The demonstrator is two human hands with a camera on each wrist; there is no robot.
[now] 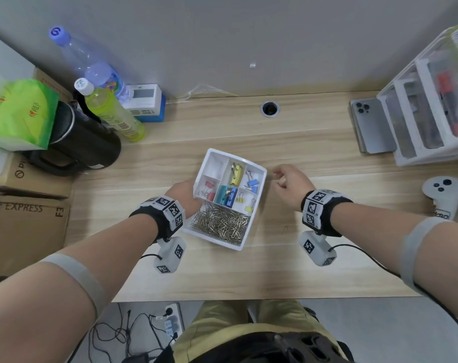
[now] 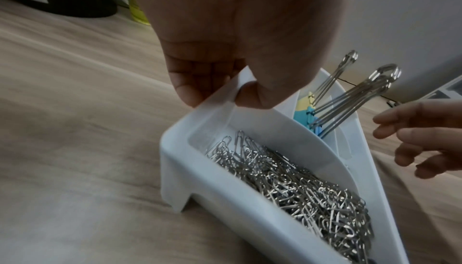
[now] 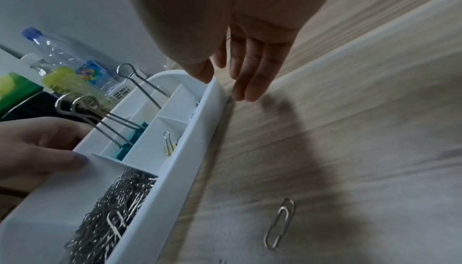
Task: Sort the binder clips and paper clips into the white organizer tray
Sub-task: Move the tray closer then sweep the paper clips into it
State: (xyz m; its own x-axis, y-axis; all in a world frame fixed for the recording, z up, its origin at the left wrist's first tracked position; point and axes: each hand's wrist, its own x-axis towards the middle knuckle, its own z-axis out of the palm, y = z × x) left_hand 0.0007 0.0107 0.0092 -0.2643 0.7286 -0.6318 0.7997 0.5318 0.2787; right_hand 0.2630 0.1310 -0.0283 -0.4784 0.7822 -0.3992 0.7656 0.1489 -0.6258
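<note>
The white organizer tray [image 1: 264, 171] sits mid-desk, slightly turned. Its big front compartment holds a heap of silver paper clips [image 1: 220, 224]. Smaller compartments hold yellow binder clips [image 1: 235, 172], blue ones [image 1: 252, 182], red ones [image 1: 209, 189] and teal ones [image 1: 224, 195]. My left hand [image 1: 188, 192] pinches the tray's left wall between thumb and fingers [image 2: 190, 94]. My right hand [image 1: 279, 176] hovers at the tray's right rim [image 3: 190, 149] with straight, relaxed fingers [image 3: 250, 82], holding nothing. One loose paper clip [image 3: 280, 224] lies on the desk right of the tray.
Bottles [image 1: 110, 111], a black jug [image 1: 78, 145] and cardboard boxes [image 1: 26, 221] crowd the left. A phone [image 1: 372, 127] and a white drawer unit [image 1: 432, 106] stand at the right, with a white controller [image 1: 442, 195] nearer. A cable hole [image 1: 269, 108] lies behind the tray.
</note>
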